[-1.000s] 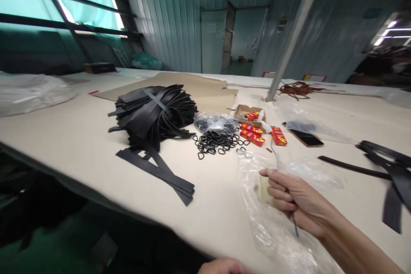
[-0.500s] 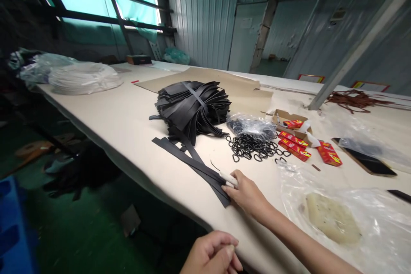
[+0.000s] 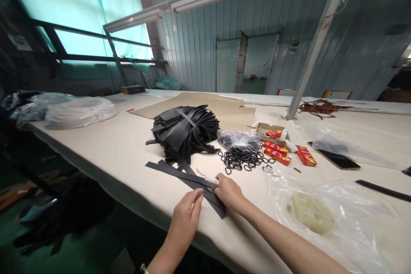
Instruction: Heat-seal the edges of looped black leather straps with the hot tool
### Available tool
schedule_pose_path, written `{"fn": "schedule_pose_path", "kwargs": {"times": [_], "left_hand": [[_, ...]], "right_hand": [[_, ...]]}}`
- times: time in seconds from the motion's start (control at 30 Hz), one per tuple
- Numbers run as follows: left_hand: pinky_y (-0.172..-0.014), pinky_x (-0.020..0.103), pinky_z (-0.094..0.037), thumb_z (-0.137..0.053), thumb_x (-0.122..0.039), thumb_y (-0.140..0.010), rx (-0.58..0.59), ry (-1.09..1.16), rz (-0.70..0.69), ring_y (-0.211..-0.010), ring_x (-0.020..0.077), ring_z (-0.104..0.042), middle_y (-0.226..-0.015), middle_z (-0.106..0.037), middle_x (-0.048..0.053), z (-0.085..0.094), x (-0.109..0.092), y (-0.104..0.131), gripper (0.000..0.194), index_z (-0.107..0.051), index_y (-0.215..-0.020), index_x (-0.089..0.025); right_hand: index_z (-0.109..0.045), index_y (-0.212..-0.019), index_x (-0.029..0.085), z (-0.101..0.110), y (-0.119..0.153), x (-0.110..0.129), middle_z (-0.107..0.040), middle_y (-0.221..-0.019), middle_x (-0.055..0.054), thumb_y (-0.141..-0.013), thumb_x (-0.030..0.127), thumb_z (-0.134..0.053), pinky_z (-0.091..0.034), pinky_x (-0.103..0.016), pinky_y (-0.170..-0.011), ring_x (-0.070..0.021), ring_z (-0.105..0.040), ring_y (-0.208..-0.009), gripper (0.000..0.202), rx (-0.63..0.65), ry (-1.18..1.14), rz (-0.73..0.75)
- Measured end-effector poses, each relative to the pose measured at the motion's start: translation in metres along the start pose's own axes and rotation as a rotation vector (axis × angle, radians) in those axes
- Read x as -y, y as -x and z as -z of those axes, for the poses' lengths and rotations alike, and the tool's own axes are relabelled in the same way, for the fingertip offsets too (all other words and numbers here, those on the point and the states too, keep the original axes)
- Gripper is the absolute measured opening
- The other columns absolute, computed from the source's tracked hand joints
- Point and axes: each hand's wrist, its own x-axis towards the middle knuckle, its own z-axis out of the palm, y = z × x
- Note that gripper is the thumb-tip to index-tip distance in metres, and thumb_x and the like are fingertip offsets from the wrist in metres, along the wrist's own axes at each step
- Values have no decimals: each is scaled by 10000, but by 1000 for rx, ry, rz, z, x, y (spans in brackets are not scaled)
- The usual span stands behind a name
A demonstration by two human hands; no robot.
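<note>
Black flat strips (image 3: 180, 172) lie crossed near the table's front edge. My right hand (image 3: 228, 192) is closed around a slim white tool (image 3: 212, 181) and rests at the near ends of the strips. A thin dark curved line shows beside the tool's far end; its kind is unclear. My left hand (image 3: 186, 212) is just left of the strips, fingers drawn together, with nothing visible in them. Whether its fingertips touch a strip I cannot tell. Behind lies a large tied bundle of black strips (image 3: 183, 130). Black D-shaped rings (image 3: 240, 157) are heaped right of it.
A plastic bag (image 3: 239, 139) of dark pieces sits behind the rings. Red small boxes (image 3: 278, 156) and an open carton (image 3: 261, 128) are to the right. Nearer, a yellowish block (image 3: 313, 212) lies on clear plastic. A metal post (image 3: 311, 51) rises from the table (image 3: 105, 154).
My left hand has moved forward and left, up beside the strips. My right hand stays at the strips with the white tool. The view has tilted up.
</note>
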Motion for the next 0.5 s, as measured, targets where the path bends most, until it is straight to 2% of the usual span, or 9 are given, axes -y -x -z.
{"fn": "schedule_pose_path", "kwargs": {"times": [0.1, 0.2, 0.27, 0.33, 0.43, 0.5], "left_hand": [[-960, 508, -376, -464, -223, -806, 25, -91, -127, -1100, 286, -511, -1122, -606, 144, -3, 12, -25, 298, -575, -1075, -162], [-972, 567, -311, -535, -161, -732, 128, -140, -212, -1107, 314, -481, -1063, -624, 112, -9, 17, -38, 283, -594, -1007, -184], [-919, 531, -362, -502, -131, -747, 183, -153, -239, -966, 281, -534, -906, -637, 70, -13, 16, -42, 176, -595, -880, -199], [-831, 464, -419, -413, -114, -802, 186, -168, -233, -823, 247, -535, -799, -603, 58, -14, 14, -43, 163, -553, -792, -197], [-727, 403, -440, -327, -98, -847, 130, -222, -165, -752, 250, -528, -755, -582, 88, -10, 8, -36, 213, -513, -784, -180], [-680, 366, -446, -345, -91, -850, 83, -272, -94, -737, 254, -553, -764, -602, 108, -5, 5, -31, 190, -521, -825, -160]], "right_hand": [[-579, -957, 121, -1, 0, -3, -597, -924, -47, -871, 307, -566, -482, -365, -755, -181, -585, -837, 205, 33, -43, 27], [-586, -908, 118, 3, 5, -9, -603, -842, -21, -868, 302, -571, -494, -307, -670, -152, -591, -737, 189, 85, -98, 70], [-586, -885, 119, 10, 4, -13, -602, -819, -11, -874, 289, -555, -482, -289, -653, -146, -586, -721, 173, 77, -102, 76], [-579, -875, 130, 20, -2, -17, -598, -837, -22, -889, 236, -499, -451, -284, -692, -158, -576, -775, 134, 16, -58, 57], [-573, -871, 161, 33, -16, -23, -572, -939, -75, -819, 93, -442, -382, -292, -743, -207, -538, -896, 157, -86, 72, 27], [-582, -832, 169, 37, -27, -30, -547, -940, -114, -761, 52, -429, -366, -328, -717, -253, -537, -880, 206, -97, 153, 46]]}}
